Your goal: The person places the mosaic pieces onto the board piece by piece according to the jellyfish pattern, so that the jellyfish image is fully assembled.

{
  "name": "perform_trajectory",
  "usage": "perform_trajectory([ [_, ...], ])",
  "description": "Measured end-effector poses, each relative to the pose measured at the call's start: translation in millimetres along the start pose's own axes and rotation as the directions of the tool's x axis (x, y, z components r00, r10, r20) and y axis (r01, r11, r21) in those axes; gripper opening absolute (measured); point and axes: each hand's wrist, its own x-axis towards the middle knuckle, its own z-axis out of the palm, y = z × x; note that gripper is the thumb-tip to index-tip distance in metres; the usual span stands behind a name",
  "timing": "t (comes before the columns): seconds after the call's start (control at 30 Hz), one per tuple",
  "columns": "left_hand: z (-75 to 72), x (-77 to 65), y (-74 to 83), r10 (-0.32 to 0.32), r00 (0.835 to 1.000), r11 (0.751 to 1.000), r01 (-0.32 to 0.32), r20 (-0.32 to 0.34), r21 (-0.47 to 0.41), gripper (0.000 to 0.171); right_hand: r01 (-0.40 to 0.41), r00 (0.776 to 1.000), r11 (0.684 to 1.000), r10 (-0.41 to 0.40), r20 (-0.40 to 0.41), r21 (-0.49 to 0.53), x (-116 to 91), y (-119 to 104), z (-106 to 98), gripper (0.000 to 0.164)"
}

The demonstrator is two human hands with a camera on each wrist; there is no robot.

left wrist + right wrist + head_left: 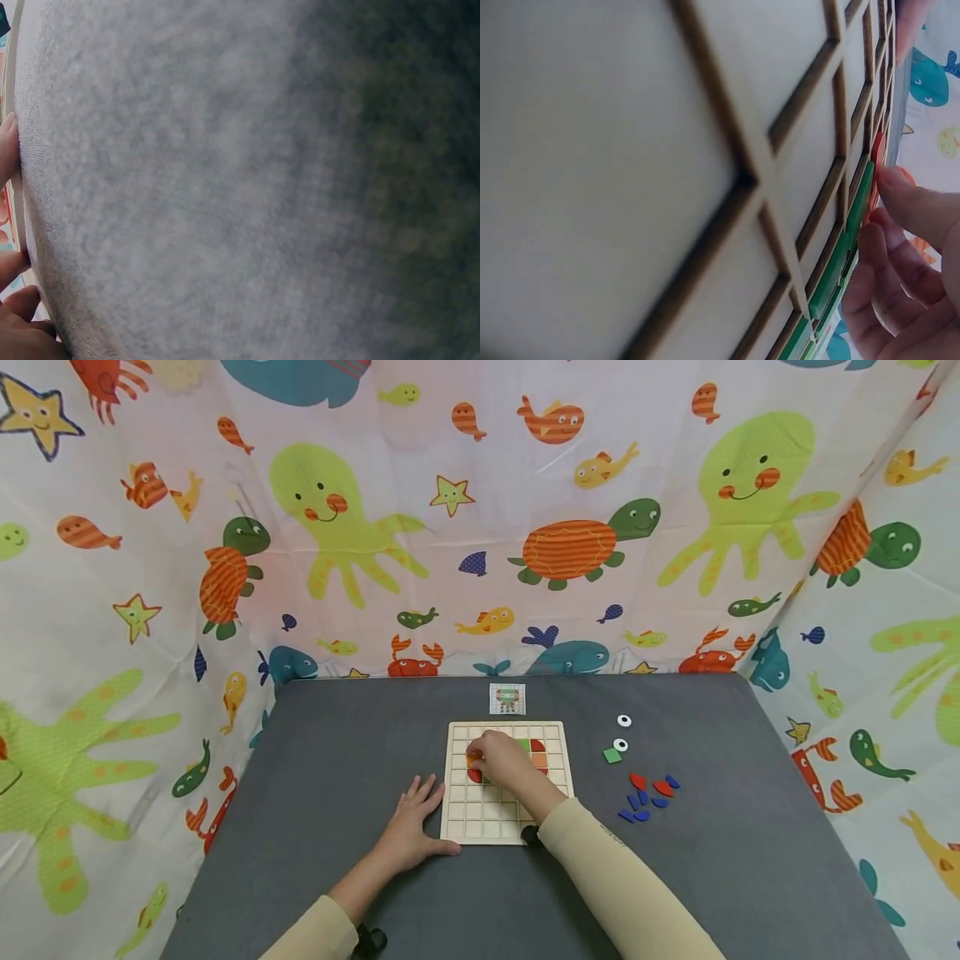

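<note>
A pale wooden grid board (480,827) lies on the table with colored tiles in its upper half. My right hand (501,758) is over the left part of these tiles, thumb and fingertips pinching an orange tile (472,757) low at the board. A red tile (475,775) sits just below those fingertips. In the right wrist view, the thumb (907,199) is right beside a red tile (879,146), and green tiles (829,285) line the grid nearby. My left hand (408,822) lies spread at the board's lower left, its thumb along the bottom edge.
Right of the board lie two white rings (620,745) with dark centers, a green square (612,756), red pieces (663,788) and several blue pieces (641,816). Behind the board is a small picture card (507,699). A sea-animal curtain (480,635) borders the grey table (337,752).
</note>
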Motion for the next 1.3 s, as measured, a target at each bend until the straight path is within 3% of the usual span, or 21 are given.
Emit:
perform_trajectory([
  [0.33,0.7,0.9,-0.4,-0.01,1.0,1.0,0.01,0.003,0.001,0.114,0.004,0.999,0.996,-0.001,-0.033,0.085,0.8,4.1,-1.6,0.021],
  [0.5,0.7,1.1,-0.6,-0.016,1.0,1.0,0.015,0.008,0.008,0.114,0.005,0.999,0.994,0.0,-0.051,0.108,-5.6,9.1,-14.9,0.023],
  [0.63,1.2,1.6,-0.9,-0.02,1.0,1.0,0.02,0.013,0.016,0.114,-0.045,0.997,0.991,0.053,-0.06,0.125,-14.1,17.3,-29.7,0.027],
  [0.93,1.1,1.2,-1.0,-0.017,1.0,1.0,0.017,0.007,0.013,0.114,-0.162,0.976,0.972,0.183,-0.116,0.17,-31.3,56.0,-58.5,0.031],
  [1.3,2.7,1.2,0.5,-0.026,1.0,0.999,0.026,0.002,0.018,0.113,-0.219,0.948,0.958,0.254,-0.193,0.188,-52.6,113.3,-84.0,0.033],
])
